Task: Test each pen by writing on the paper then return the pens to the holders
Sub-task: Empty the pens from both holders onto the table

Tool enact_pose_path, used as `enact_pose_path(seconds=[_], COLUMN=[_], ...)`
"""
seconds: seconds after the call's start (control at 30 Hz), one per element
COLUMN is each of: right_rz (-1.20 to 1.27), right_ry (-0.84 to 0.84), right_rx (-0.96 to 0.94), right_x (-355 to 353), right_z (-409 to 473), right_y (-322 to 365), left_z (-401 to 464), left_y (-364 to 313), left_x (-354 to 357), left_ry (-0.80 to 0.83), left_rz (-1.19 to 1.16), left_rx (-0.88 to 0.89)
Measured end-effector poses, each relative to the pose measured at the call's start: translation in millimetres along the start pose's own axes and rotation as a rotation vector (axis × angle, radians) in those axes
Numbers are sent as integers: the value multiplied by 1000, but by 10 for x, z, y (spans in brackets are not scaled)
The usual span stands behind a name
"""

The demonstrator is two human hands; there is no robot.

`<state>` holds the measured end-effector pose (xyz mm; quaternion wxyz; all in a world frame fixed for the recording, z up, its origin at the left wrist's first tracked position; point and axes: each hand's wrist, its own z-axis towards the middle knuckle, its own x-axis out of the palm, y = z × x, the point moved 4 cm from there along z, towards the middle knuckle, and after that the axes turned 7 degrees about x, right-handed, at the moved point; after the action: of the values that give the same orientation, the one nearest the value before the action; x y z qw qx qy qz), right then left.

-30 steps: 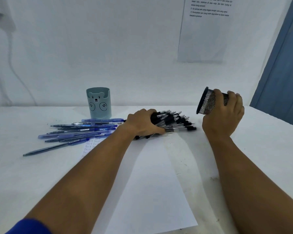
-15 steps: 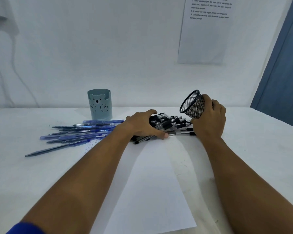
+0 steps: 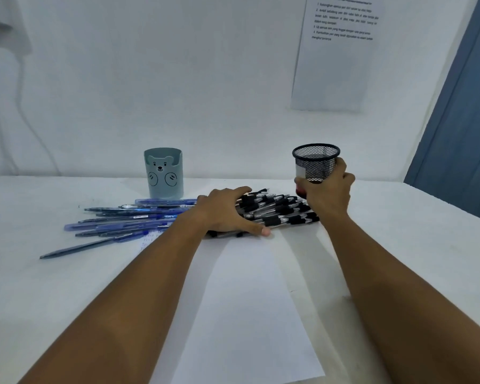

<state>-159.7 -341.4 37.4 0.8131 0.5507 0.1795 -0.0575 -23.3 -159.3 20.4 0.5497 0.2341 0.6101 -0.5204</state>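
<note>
The main risk, as I judge it, is scatter: the heap of black-gripped clear pens (image 3: 277,210) lies loosely fanned on the white table (image 3: 399,245), and the left hand (image 3: 227,213) is spread flat over its near-left end, thumb stretched to the near side and fingertips reaching to the far side; a sweep or a squeeze that gathers too many at once could roll some off toward the right, or slide them onto the white sheet of paper (image 3: 250,314) and drag it askew. A 2nd risk is the black wire-mesh cylindrical holder (image 3: 316,163); the right hand (image 3: 326,194) grips it round its lower part, mouth upward, above the far-right end of the heap; whether its base touches the table I cannot tell; it looks light, so set down on a pen or let go off level it may tip, and pens dropped in at a slant could topple it.

The black pens are therefore under the left palm rather than clasped in it, with their right ends just beside the right hand and below the holder.

To the left, the spread of blue translucent pens (image 3: 128,220) lies well apart from both hands, near the pale teal cylindrical holder with a bear face (image 3: 163,173), which stands upright at the far side; faint blue writing shows at the paper's far-left corner.
</note>
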Motion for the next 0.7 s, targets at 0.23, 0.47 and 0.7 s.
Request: enact_pose_path(seconds=[0.23, 0.47, 0.7], right_rz=[31, -13, -138], right_ry=[83, 224, 371], right_rx=[49, 33, -35], right_x=[424, 694, 1030], right_z=[242, 418, 344], right_y=[71, 202, 399], left_z=[8, 29, 37], left_y=[143, 196, 205], left_x=[16, 31, 33], left_ry=[-46, 1, -20], left_rz=[5, 19, 0], left_rx=[27, -8, 14])
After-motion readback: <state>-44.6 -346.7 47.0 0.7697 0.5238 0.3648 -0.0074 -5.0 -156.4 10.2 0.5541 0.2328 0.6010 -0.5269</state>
